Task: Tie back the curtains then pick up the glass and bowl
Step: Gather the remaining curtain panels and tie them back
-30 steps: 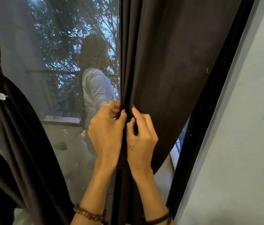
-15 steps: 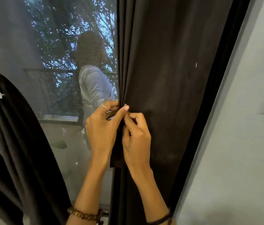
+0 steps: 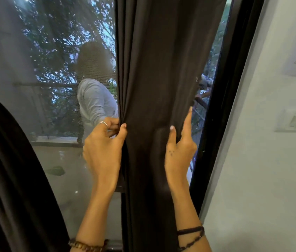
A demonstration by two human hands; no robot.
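Both hands gather the dark right curtain at the window.

The left hand point(image 3: 103, 150) pinches the curtain's point(image 3: 158, 70) left edge between thumb and fingers, a ring on one finger. The right hand point(image 3: 179, 150) grips the curtain's right edge, thumb pressed into a fold and forefinger pointing up. The bunched cloth hangs between them. Left of it a second dark curtain point(image 3: 10, 179) hangs gathered; right of it stand the black window frame point(image 3: 221, 106) and a pale wall point(image 3: 271, 160). Glass and bowl are out of view.
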